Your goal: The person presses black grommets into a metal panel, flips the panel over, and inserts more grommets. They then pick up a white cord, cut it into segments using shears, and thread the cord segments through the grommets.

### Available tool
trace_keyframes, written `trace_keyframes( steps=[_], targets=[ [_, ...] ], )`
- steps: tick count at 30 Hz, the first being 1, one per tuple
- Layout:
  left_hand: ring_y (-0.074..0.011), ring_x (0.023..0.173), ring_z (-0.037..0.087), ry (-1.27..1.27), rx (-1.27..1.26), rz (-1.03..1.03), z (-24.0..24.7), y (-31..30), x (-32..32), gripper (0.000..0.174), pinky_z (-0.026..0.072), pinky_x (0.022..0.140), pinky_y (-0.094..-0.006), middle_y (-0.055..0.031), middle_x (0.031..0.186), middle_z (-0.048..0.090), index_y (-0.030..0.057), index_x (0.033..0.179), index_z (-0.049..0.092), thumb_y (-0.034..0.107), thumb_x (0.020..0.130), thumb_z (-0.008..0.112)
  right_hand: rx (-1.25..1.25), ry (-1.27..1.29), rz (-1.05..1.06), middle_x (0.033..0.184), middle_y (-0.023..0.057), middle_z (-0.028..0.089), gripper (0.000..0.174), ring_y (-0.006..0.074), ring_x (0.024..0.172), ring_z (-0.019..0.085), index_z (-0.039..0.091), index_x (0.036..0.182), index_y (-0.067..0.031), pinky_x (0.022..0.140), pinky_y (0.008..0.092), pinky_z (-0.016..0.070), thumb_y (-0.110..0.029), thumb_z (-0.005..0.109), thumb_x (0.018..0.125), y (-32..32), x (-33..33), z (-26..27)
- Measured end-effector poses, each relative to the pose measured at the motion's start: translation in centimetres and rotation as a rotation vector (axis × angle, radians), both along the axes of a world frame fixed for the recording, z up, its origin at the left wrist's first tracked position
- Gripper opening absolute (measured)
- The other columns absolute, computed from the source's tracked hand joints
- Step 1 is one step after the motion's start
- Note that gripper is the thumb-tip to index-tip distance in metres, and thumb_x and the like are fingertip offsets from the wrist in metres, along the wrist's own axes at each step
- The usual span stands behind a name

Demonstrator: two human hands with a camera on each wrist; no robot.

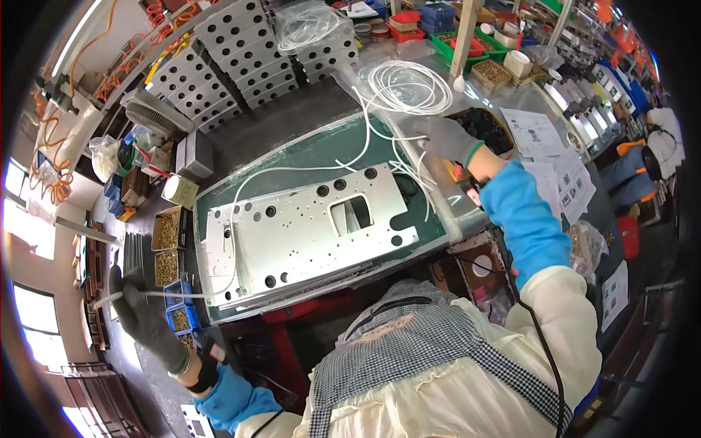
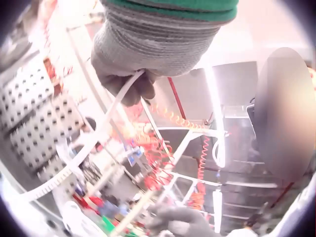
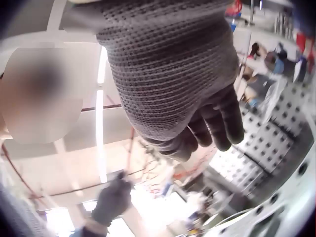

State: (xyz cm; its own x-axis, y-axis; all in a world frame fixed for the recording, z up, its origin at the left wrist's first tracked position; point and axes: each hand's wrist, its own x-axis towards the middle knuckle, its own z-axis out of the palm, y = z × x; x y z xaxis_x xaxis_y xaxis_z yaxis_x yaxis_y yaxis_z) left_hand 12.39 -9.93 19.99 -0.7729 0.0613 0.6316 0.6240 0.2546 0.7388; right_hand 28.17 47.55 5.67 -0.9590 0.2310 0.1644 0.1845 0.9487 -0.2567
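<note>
In the head view, my gloved left hand (image 1: 146, 321) is raised at the left and grips a white tube (image 1: 182, 295) near its end. The left wrist view shows that tube (image 2: 91, 140) coming out between the curled fingers (image 2: 131, 96). It runs over a silver metal panel (image 1: 307, 237) with round holes and a rectangular cutout, back towards a coil of white tubing (image 1: 409, 86). My gloved right hand (image 1: 449, 140) is beside loose tube strands right of the panel, its fingertips overlapping one strand. In the right wrist view its fingers (image 3: 232, 121) hang loosely bent, with no tube visible among them.
The panel lies on a green mat (image 1: 292, 179). Perforated metal racks (image 1: 248, 55) stand behind. Bins of small hardware (image 1: 168, 266) line the left, a black parts tray (image 1: 482, 128) and printed sheets (image 1: 537, 131) the right. Another person (image 1: 650, 157) is at the far right.
</note>
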Motion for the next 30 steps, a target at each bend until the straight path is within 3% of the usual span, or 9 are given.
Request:
trace_keyframes(
  steps=[5,9,13,16,20,22,25,27,30],
  targets=[
    [-0.0137,0.098,0.058,-0.508,-0.383,-0.008,-3.0,-3.2,2.9,0.043,0.0456,0.089,-0.0294,-0.0041,0.111,0.066,-0.0035,0.136,0.058,0.026,0.104,0.061,0.367,-0.51,-0.057,0.105,0.0185,0.074,0.026,0.0368,0.099,0.071,0.077,0.105,-0.0086,0.085,0.046,0.056,-0.022,0.065,0.086,6.9,-7.7,-9.5],
    [-0.032,0.097,0.064,-0.485,-0.729,0.307,-5.0,0.8,4.6,0.025,0.0493,0.085,-0.0392,-0.0198,0.107,0.068,0.0004,0.119,0.067,0.015,0.1,0.061,0.536,-0.617,0.078,0.107,0.0172,0.075,0.023,0.0345,0.1,0.072,0.078,0.102,-0.0096,0.086,0.0453,0.0558,-0.021,0.064,0.087,9.0,-12.2,-15.4],
    [-0.0308,0.101,0.067,0.282,-0.913,0.587,-2.9,5.5,3.2,0.024,0.0533,0.085,-0.0421,-0.0171,0.109,0.07,-0.0018,0.116,0.068,0.015,0.104,0.057,0.631,-0.581,0.188,0.109,0.0159,0.076,0.022,0.0322,0.1,0.073,0.079,0.099,-0.0107,0.088,0.0446,0.0556,-0.02,0.063,0.089,10.4,-14.0,-18.9],
    [-0.0312,0.106,0.067,0.617,-0.699,0.665,2.0,12.4,3.0,0.024,0.0549,0.089,-0.0412,-0.0164,0.111,0.071,-0.0048,0.114,0.068,0.014,0.104,0.057,0.406,-0.483,0.069,0.105,0.0147,0.077,0.021,0.0314,0.097,0.075,0.079,0.097,-0.0114,0.085,0.0449,0.0565,-0.019,0.061,0.089,11.4,-15.7,-14.1],
    [-0.032,0.108,0.067,0.817,-0.486,0.348,4.2,20.9,1.7,0.023,0.053,0.098,-0.042,-0.0219,0.116,0.069,-0.0094,0.117,0.065,0.007,0.103,0.057,0.241,0.106,-0.163,0.079,0.016,0.073,0.015,0.0332,0.074,0.073,0.075,0.081,-0.0097,0.065,0.0456,0.0568,-0.015,0.061,0.085,15.9,-14.1,-4.0],
    [-0.0289,0.107,0.067,0.532,-0.474,-0.1,1.7,23.5,-0.5,0.029,0.0512,0.097,-0.0391,-0.019,0.112,0.07,-0.0063,0.121,0.064,0.001,0.093,0.065,0.317,0.391,-0.247,0.084,0.0181,0.072,0.014,0.0377,0.074,0.071,0.072,0.096,-0.0098,0.066,0.0458,0.0569,-0.014,0.062,0.087,16.7,-11.2,1.1],
    [-0.0196,0.096,0.068,-0.095,-0.426,-0.377,-1.8,28.2,0.2,0.019,0.0514,0.087,-0.0311,-0.0095,0.101,0.072,-0.0008,0.113,0.068,0.003,0.097,0.059,0.131,0.762,-0.225,0.101,0.0183,0.072,0.023,0.036,0.085,0.072,0.07,0.113,-0.006,0.073,0.044,0.0562,-0.013,0.065,0.091,11.3,-3.7,7.9],
    [-0.0153,0.095,0.067,-0.429,-0.055,-0.61,-6.2,30.2,-0.2,0.022,0.0518,0.089,-0.0286,-0.0058,0.101,0.073,-0.0011,0.118,0.067,0.008,0.1,0.06,0.011,0.573,-0.088,0.093,0.0154,0.073,0.021,0.0364,0.084,0.072,0.067,0.111,-0.0063,0.072,0.0448,0.0569,-0.017,0.066,0.093,6.8,0.4,10.0],
    [-0.011,0.082,0.063,-0.694,-0.068,-0.736,-7.1,32.3,1.5,0.023,0.0522,0.076,-0.0266,-0.0036,0.099,0.072,0.0009,0.12,0.069,0.012,0.101,0.061,-0.002,0.389,0.302,0.089,0.0115,0.072,0.016,0.0312,0.082,0.071,0.07,0.098,-0.0075,0.073,0.0411,0.0563,-0.009,0.072,0.082,0.0,3.7,11.1]
  ],
)
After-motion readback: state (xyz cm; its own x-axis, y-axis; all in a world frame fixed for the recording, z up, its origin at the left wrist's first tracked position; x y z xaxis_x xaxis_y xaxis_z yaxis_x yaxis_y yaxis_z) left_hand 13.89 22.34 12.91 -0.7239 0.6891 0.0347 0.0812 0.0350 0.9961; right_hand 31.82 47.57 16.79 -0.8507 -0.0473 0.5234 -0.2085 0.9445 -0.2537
